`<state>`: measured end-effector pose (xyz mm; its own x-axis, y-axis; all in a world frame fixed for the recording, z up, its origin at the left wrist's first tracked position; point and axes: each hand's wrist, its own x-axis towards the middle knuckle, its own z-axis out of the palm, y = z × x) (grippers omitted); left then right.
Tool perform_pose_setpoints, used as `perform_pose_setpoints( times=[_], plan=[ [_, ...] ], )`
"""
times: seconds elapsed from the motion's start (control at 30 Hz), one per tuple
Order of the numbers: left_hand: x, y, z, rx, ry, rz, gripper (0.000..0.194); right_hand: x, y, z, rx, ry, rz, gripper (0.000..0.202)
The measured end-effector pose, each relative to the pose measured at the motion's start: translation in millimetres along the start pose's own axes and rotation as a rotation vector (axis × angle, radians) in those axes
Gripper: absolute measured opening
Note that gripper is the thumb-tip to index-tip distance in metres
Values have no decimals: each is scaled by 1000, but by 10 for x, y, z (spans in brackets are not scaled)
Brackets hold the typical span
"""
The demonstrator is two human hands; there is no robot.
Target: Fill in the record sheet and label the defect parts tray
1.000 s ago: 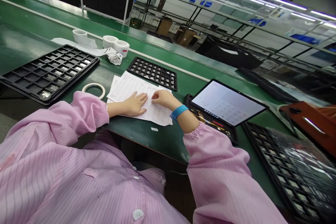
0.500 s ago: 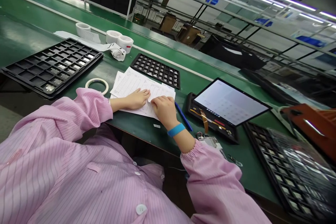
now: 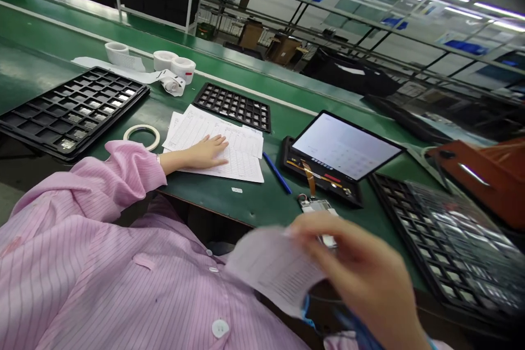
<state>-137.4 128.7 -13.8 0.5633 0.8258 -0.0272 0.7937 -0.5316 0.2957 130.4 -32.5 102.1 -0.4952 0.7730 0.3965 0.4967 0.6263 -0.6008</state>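
Observation:
My left hand (image 3: 207,152) lies flat with fingers spread on a stack of printed paper sheets (image 3: 241,167) near the table's front edge. Close to the camera, my right hand (image 3: 356,268) pinches a piece of printed paper (image 3: 274,268) between thumb and fingers, above the table edge and my lap. That paper is bent and blurred by motion. A blue pen (image 3: 277,173) lies just right of the stack. Beyond the sheets is a small black tray of parts (image 3: 233,106). Right of the pen, a tablet screen (image 3: 342,142) leans up from its opened black housing (image 3: 293,161).
A large black compartment tray (image 3: 74,109) stands at the left, by a tape ring (image 3: 141,136) and white label rolls (image 3: 183,68). Another tray (image 3: 426,251) with a clear cover lies at the right, near an orange case (image 3: 484,180). A small white label (image 3: 237,190) sits near the front edge.
My right hand has left the stack and come right and toward me, carrying a piece of paper. My left hand stays on the sheets. The view has shifted slightly.

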Motion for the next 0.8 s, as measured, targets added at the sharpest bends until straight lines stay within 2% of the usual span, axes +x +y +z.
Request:
perform_pose_setpoints(
  times=[0.03,0.07,0.1,0.17,0.23,0.3,0.43,0.53,0.6,0.63,0.7,0.73,0.8],
  plan=[
    [-56,45,-23,-1,-14,9,85,55,116,-80,-23,168,153,1],
    [-117,87,-37,-3,-31,15,100,126,269,-133,-18,286,299,8],
    [-180,124,-43,-6,-49,17,111,207,446,-161,17,352,412,14],
    [-299,174,-35,-16,-67,7,121,374,819,-146,77,312,533,23],
    [-400,191,-17,-33,-57,-17,112,525,1149,-56,114,214,561,26],
    [-484,184,-4,-60,-25,-42,89,648,1391,73,148,138,549,28],
    [-611,160,-9,-145,78,-59,47,831,1584,272,168,109,494,25],
    [-649,137,-64,-237,189,-112,39,869,1478,285,132,185,424,20],
    [-645,111,-141,-304,281,-183,41,792,1307,270,48,313,316,15],
    [-638,96,-190,-336,326,-220,42,718,1208,276,-25,383,219,12],
    [-623,70,-302,-400,414,-276,44,512,1027,347,-281,472,-121,7],
    [-617,62,-359,-432,457,-292,45,393,961,418,-396,440,-284,11],
    [-610,64,-462,-497,549,-305,44,163,903,618,-553,295,-472,20]
  ],
)
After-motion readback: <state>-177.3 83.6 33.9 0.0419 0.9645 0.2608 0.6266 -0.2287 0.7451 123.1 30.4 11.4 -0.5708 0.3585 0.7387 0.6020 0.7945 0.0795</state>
